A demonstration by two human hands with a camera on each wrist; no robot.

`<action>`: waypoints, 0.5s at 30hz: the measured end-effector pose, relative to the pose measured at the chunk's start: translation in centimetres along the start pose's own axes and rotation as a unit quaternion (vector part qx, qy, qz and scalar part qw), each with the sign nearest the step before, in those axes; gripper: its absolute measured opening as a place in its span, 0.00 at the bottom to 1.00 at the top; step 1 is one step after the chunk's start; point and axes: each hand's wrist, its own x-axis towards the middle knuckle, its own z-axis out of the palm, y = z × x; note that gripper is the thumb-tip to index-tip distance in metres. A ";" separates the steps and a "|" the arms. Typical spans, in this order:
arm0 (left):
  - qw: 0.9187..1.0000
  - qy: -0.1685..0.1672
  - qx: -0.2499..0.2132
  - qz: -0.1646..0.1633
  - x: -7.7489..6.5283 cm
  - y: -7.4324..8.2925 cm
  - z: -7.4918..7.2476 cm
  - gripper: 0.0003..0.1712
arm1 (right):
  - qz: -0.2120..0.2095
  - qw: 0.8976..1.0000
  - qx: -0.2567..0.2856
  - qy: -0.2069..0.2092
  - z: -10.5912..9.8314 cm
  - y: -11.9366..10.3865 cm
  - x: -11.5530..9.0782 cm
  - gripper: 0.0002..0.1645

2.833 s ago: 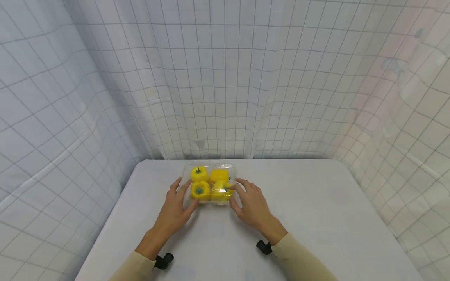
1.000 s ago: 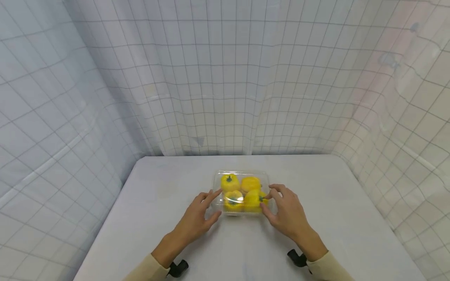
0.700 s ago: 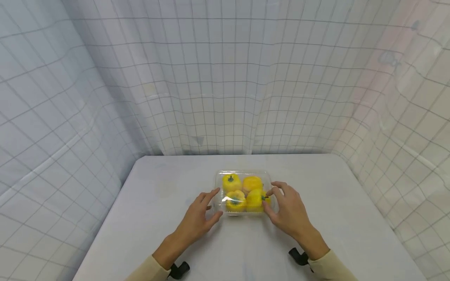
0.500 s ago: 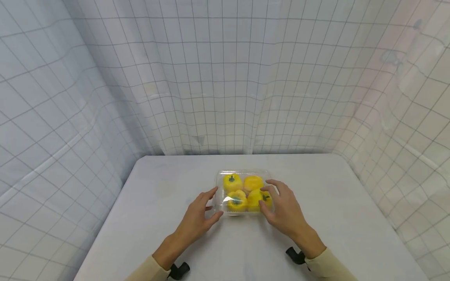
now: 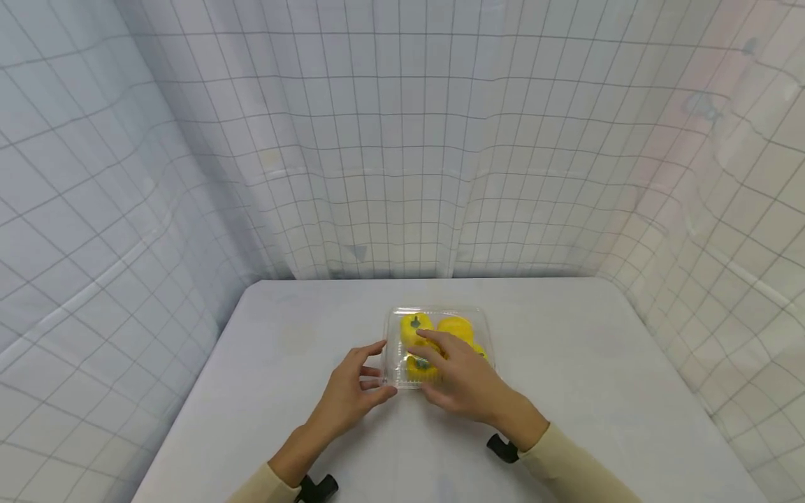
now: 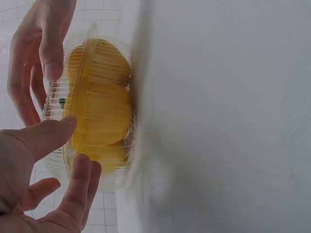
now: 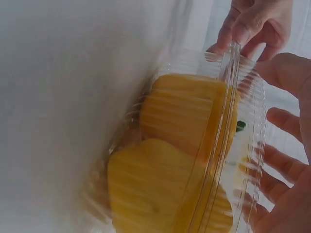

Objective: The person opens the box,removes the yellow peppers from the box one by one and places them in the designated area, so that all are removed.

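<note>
A clear plastic clamshell box (image 5: 484, 325) holds several yellow bell peppers (image 5: 455, 325) with green stems and rests on the white table. My left hand (image 5: 351, 384) holds the box's left end, its thumb by the near corner and fingers along the side. In the left wrist view, that thumb and fingertips meet the ribbed box near its rim (image 6: 90, 63). Over the lid, my right hand (image 5: 468, 383) spreads loosely bent fingers and covers part of the front peppers. The right wrist view shows its fingers along the lid side, with a large yellow pepper (image 7: 182, 114) inside.
The white table (image 5: 566, 363) has a straight far edge. White curtains with a grid pattern (image 5: 402, 140) stand around its back and both sides. A black wrist mount (image 5: 503, 448) sits under each sleeve.
The box with its peppers has shifted right and slightly nearer since the oldest frame. In the last half second my right hand has moved left from the box's right end to over the lid.
</note>
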 end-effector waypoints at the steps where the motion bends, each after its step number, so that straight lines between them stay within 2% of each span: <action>1: 1.000 -0.002 -0.007 -0.003 0.0 -0.1 -0.1 0.52 | -0.009 1.000 0.001 -0.005 0.3 -0.1 0.3 0.41; 7: 0.999 -0.021 -0.041 -0.025 -0.1 -0.4 -1.0 0.49 | -0.045 0.999 -0.007 -0.021 1.7 -0.4 1.6 0.44; 10: 0.997 -0.039 -0.052 -0.030 -0.1 -0.5 -1.5 0.46 | -0.049 0.998 -0.017 -0.023 2.0 -0.6 2.0 0.44; 15: 0.991 -0.073 -0.097 -0.047 0.2 -1.0 -2.1 0.40 | -0.049 0.997 -0.047 -0.032 2.2 -1.0 2.6 0.40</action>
